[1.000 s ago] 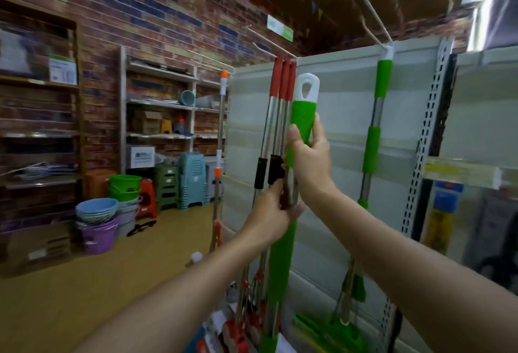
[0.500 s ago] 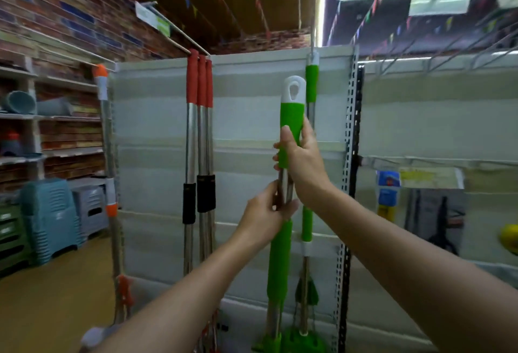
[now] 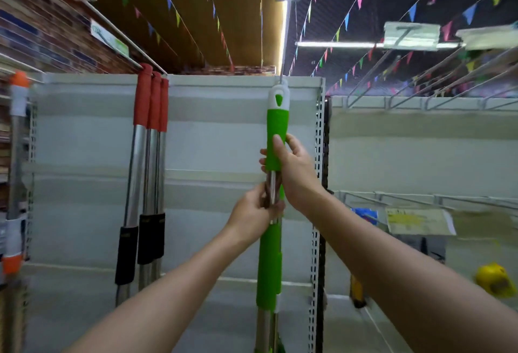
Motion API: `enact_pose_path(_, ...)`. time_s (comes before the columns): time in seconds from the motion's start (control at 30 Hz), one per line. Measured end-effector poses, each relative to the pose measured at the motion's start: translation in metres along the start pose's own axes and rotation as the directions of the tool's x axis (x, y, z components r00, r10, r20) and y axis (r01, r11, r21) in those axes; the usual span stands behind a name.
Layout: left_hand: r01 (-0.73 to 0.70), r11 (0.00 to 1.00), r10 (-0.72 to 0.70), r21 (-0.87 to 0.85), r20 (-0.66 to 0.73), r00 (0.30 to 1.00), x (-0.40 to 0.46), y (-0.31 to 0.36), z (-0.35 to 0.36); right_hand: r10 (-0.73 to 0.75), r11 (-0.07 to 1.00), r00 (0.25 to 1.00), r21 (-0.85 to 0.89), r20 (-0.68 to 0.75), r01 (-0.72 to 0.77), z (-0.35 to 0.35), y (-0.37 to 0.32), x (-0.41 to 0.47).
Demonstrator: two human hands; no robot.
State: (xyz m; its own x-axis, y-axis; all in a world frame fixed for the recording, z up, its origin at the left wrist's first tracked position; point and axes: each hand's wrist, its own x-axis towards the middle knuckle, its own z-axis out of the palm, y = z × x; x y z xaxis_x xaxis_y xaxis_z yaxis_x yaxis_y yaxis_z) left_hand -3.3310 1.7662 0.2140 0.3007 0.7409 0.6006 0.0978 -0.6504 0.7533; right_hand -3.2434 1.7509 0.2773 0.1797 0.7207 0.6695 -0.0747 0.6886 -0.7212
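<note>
The green pole (image 3: 277, 134) stands upright in front of the white panel (image 3: 218, 142), just left of the slotted upright (image 3: 318, 128). Its white cap (image 3: 278, 97) reaches the tip of a long metal hook (image 3: 285, 44) that juts out above the panel. Whether the hook passes through the cap's hole, I cannot tell.

The right hand (image 3: 294, 173) is wrapped around the lower end of the top green sleeve, thumb laid up along its front and fingers curled behind. Just below it, the left hand (image 3: 253, 215) is closed around the bare steel shaft between the two green sleeves. Both hands are clamped on the pole.

To the left, three red-topped poles (image 3: 150, 106) with black grips hang side by side against the same panel, well apart from the green one. An orange-tipped pole (image 3: 18, 94) stands at the far left edge.

There is little writing to read. A green-and-white sign (image 3: 109, 38) sits on the brick wall and a yellowish label (image 3: 417, 221) hangs on the wire shelf to the right, both too blurred to make out. A yellow object (image 3: 494, 279) lies low on the right, and coloured bunting (image 3: 347, 20) runs overhead.
</note>
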Motion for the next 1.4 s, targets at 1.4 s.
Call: enact_pose_path(1.4,-0.211,0.977,0.209,0.013,0.067,0.976,0.071,0.045,-0.019,-0.209,0.974,0.976,-0.1,-0.067,0.202,0.014,-0.046,0.069)
